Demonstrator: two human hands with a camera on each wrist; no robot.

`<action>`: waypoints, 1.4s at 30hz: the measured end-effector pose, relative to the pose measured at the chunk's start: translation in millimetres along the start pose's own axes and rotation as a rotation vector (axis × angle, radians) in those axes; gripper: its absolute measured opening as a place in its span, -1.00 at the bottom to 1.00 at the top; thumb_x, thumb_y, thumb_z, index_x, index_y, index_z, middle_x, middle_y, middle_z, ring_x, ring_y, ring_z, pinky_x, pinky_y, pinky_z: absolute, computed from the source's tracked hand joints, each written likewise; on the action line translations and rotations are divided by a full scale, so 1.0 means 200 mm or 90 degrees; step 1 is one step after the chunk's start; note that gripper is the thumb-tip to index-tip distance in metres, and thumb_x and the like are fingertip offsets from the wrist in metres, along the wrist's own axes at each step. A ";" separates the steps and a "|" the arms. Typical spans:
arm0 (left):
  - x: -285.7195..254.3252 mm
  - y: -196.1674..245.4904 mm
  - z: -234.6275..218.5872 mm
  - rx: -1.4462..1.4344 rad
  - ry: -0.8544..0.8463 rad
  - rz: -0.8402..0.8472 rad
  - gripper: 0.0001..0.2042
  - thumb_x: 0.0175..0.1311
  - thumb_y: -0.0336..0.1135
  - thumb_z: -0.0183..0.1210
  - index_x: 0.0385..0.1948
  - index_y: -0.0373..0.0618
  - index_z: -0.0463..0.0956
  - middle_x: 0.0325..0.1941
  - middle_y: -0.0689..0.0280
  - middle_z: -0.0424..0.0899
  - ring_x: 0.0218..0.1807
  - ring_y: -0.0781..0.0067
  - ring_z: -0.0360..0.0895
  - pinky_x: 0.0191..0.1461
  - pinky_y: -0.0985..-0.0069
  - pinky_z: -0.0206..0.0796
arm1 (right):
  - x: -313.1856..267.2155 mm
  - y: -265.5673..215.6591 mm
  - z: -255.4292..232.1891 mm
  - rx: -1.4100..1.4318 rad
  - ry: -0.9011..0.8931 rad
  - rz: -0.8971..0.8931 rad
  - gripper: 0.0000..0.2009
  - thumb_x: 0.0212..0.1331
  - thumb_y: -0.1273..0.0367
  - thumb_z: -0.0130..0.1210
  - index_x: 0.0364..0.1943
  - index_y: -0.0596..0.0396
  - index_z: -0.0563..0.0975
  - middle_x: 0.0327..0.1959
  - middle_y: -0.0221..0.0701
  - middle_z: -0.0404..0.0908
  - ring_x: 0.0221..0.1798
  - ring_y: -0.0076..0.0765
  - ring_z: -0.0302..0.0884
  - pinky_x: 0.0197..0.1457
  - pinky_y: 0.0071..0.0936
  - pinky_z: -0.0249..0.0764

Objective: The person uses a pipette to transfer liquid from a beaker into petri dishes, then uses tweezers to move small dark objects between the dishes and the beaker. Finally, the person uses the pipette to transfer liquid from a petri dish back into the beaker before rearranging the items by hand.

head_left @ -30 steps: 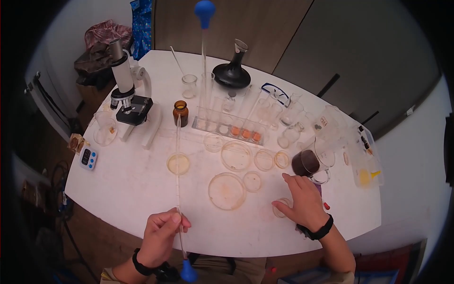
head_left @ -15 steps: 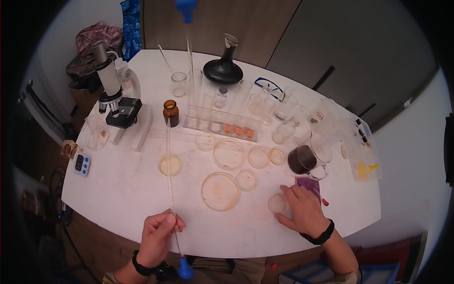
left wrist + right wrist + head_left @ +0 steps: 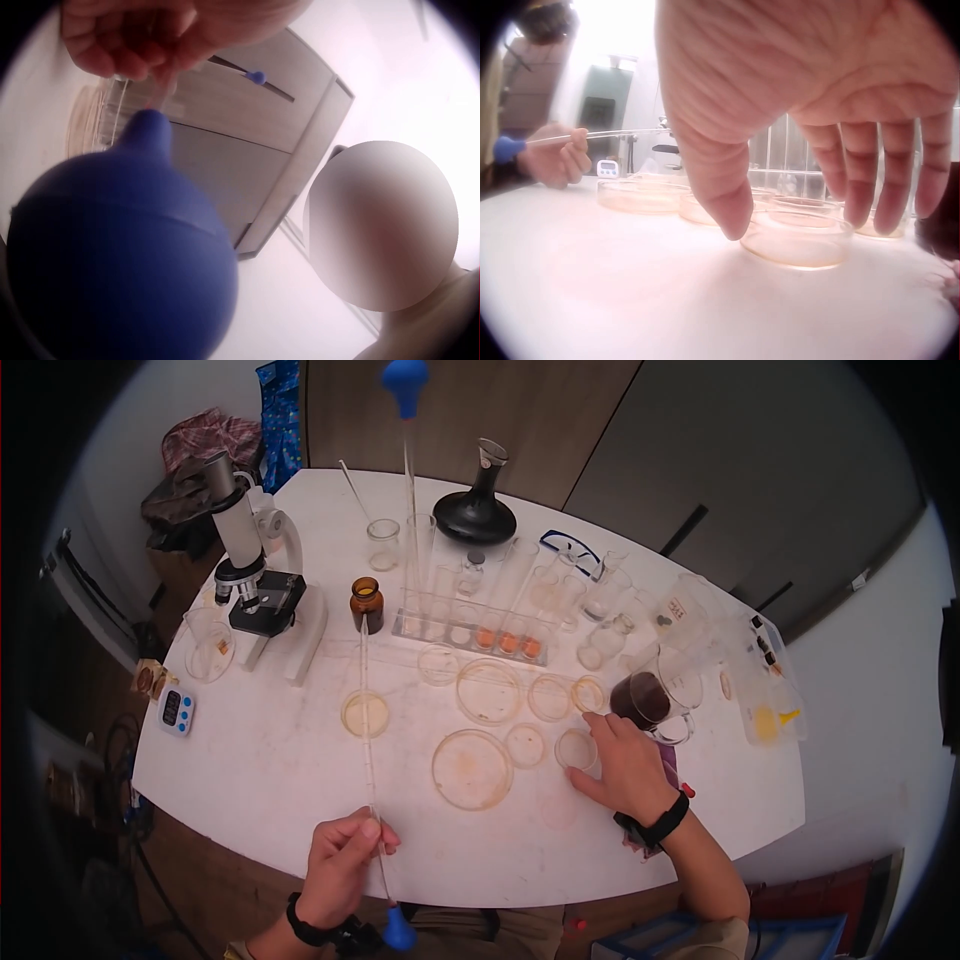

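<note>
My left hand pinches a glass pipette near its blue rubber bulb. The long stem points away from me, crossing over a petri dish of yellowish content, and its tip overlaps the brown bottle in the head view. In the left wrist view the bulb fills the lower left, below the curled fingers. My right hand spans a small clear petri dish on the white table, thumb at one side of the rim and fingers at the other. Other petri dishes lie just left of it.
A microscope and a timer stand at the left. Behind the dishes are a rack of tubes, several with orange content, and a tall blue-bulbed pipette. A beaker of dark liquid stands just beyond my right hand.
My right hand and the small petri dish have shifted away from me, towards the other dishes. My left hand keeps its hold on the pipette. The head view has turned slightly.
</note>
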State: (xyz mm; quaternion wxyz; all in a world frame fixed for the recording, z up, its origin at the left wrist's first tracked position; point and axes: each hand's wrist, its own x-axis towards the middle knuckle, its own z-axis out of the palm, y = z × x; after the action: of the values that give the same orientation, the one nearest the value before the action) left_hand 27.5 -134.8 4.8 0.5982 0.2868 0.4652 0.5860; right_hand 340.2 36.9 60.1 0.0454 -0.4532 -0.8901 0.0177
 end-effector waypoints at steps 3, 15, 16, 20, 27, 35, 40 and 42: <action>0.00 -0.01 0.00 -0.011 -0.002 -0.003 -0.67 0.43 -0.16 0.09 -0.45 -0.24 0.59 -0.41 0.31 0.60 -0.29 0.54 0.44 -0.07 0.52 0.21 | 0.00 -0.05 -0.02 -0.010 0.022 -0.005 -0.35 -0.06 0.17 0.34 0.11 0.27 0.42 -0.10 -0.19 0.50 -0.04 -0.08 0.46 0.00 -0.23 0.47; 0.00 0.00 -0.01 -0.012 -0.020 -0.002 -0.68 0.42 -0.17 0.11 -0.45 -0.24 0.60 -0.38 0.32 0.60 -0.26 0.54 0.44 -0.05 0.53 0.22 | 0.12 -0.32 -0.01 -0.027 0.011 -0.167 -0.50 -0.21 0.11 0.40 -0.23 0.15 0.53 -0.18 -0.29 0.44 -0.06 -0.18 0.35 -0.02 -0.27 0.31; 0.00 0.00 -0.01 -0.013 -0.015 -0.001 -0.68 0.42 -0.17 0.11 -0.45 -0.24 0.60 -0.38 0.32 0.60 -0.26 0.54 0.44 -0.05 0.53 0.22 | 0.13 -0.32 0.00 -0.017 0.013 -0.174 -0.50 -0.22 0.11 0.41 -0.24 0.15 0.53 -0.19 -0.29 0.44 -0.06 -0.18 0.35 -0.03 -0.27 0.31; 0.01 0.01 -0.01 -0.019 -0.028 -0.003 -0.67 0.42 -0.17 0.11 -0.44 -0.25 0.59 -0.37 0.32 0.60 -0.25 0.53 0.44 -0.04 0.53 0.22 | 0.15 -0.33 0.02 -0.011 0.011 -0.201 -0.46 -0.23 0.07 0.45 -0.22 0.12 0.54 -0.19 -0.31 0.44 -0.09 -0.16 0.35 -0.01 -0.27 0.33; 0.01 -0.02 -0.05 -0.062 -0.050 -0.008 -0.73 0.43 -0.28 0.13 -0.36 -0.33 0.65 -0.33 0.31 0.62 -0.26 0.56 0.41 -0.06 0.56 0.25 | 0.18 -0.39 0.02 0.014 0.015 -0.198 -0.52 -0.21 0.11 0.42 -0.27 0.14 0.55 -0.23 -0.31 0.42 -0.09 -0.18 0.34 -0.03 -0.27 0.28; 0.01 -0.01 -0.04 -0.050 -0.045 -0.014 -0.71 0.44 -0.24 0.12 -0.38 -0.30 0.63 -0.36 0.32 0.61 -0.26 0.56 0.42 -0.06 0.56 0.23 | 0.24 -0.44 0.04 0.005 0.037 -0.165 -0.53 -0.19 0.08 0.39 -0.29 0.13 0.55 -0.26 -0.32 0.43 -0.12 -0.20 0.36 -0.05 -0.27 0.27; 0.00 0.01 -0.02 -0.014 -0.039 -0.015 -0.69 0.44 -0.20 0.10 -0.40 -0.26 0.61 -0.37 0.33 0.60 -0.25 0.56 0.43 -0.05 0.54 0.22 | 0.23 -0.46 0.02 -0.010 0.052 -0.146 -0.50 -0.18 0.04 0.42 -0.28 0.13 0.55 -0.24 -0.33 0.44 -0.13 -0.17 0.36 -0.07 -0.27 0.31; 0.00 0.02 -0.01 -0.023 -0.033 -0.017 -0.69 0.44 -0.20 0.09 -0.41 -0.25 0.61 -0.37 0.34 0.60 -0.25 0.56 0.43 -0.04 0.54 0.22 | 0.20 -0.47 -0.01 -0.010 0.061 -0.148 -0.51 -0.16 0.04 0.41 -0.27 0.12 0.55 -0.24 -0.32 0.45 -0.13 -0.17 0.36 -0.07 -0.27 0.31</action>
State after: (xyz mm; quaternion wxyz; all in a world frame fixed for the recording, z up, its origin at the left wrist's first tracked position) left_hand 23.6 -133.9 7.1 0.6227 0.2851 0.4426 0.5788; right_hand 242.4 13.6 71.4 0.0865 -0.3479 -0.9334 -0.0163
